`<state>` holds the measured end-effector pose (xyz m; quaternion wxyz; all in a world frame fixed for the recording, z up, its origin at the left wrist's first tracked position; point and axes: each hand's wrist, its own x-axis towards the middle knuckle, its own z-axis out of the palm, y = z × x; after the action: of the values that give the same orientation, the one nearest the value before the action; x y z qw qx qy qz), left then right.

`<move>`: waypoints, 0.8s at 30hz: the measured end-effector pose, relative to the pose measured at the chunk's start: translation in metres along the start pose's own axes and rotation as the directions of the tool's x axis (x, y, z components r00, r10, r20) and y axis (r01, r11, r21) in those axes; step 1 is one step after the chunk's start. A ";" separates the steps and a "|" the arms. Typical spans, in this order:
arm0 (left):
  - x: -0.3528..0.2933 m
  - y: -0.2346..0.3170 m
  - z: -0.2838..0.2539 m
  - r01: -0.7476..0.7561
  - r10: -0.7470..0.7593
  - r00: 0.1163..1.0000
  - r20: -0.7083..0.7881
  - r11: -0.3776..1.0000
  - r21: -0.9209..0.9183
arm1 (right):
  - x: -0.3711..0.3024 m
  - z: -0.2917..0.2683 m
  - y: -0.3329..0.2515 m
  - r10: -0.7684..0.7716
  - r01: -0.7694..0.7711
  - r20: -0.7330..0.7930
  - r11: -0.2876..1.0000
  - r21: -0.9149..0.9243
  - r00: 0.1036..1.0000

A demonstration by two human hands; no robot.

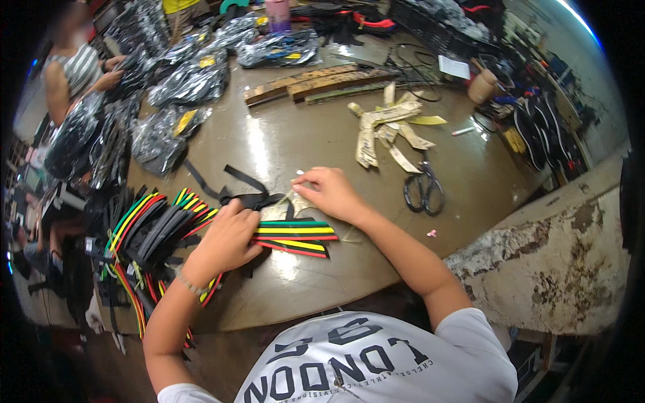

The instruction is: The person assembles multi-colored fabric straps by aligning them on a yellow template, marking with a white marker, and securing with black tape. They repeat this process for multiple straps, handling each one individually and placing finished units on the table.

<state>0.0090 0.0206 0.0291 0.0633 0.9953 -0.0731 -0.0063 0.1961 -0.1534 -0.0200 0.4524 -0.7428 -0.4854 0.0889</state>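
Note:
My left hand [227, 236] is closed around a fan of striped straps [295, 230] in green, yellow, red and black. Their cut ends point right across the table. My right hand [330, 193] is just beyond these ends, thumb and fingers pinched on a thin pale strip [289, 197]. Between the hands, black webbing [250, 178] lies partly under my left fingers. Left of that hand, a heap of black and striped straps [144, 235] hangs over the table's near edge. Black-handled scissors [423, 193] rest to the right of my right hand.
Cream-coloured strips [393, 127] lie beyond the scissors, near wooden bars [336, 82]. Plastic-wrapped black packages [191, 77] cover the far left, where another person [77, 74] handles some. A pink bottle [277, 17] and a black crate [437, 30] stand at the back. A marker [463, 131] lies right.

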 end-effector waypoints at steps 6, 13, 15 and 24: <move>-0.027 0.024 -0.053 0.361 -0.404 0.845 -0.349 0.914 -0.183 | -0.030 0.018 -0.031 -0.220 0.239 -0.121 0.956 0.171 0.968; -0.012 0.010 -0.024 0.033 -0.671 0.247 -0.699 0.727 -0.686 | -0.105 0.059 -0.140 -0.575 0.533 -0.089 0.797 -0.286 0.813; -0.021 0.007 -0.020 -0.126 -0.638 0.174 -0.750 0.741 -0.660 | -0.115 0.076 -0.140 -0.570 0.542 0.025 0.766 -0.346 0.821; -0.064 0.040 -0.072 -0.251 -0.612 0.454 -0.647 0.609 -0.752 | -0.057 0.005 -0.090 0.035 -0.108 0.281 0.962 0.251 0.959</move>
<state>-0.0585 0.0001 0.1054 0.5060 0.7211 0.1021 0.4621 0.1064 -0.1853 0.0279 0.4723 -0.6737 -0.4997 0.2709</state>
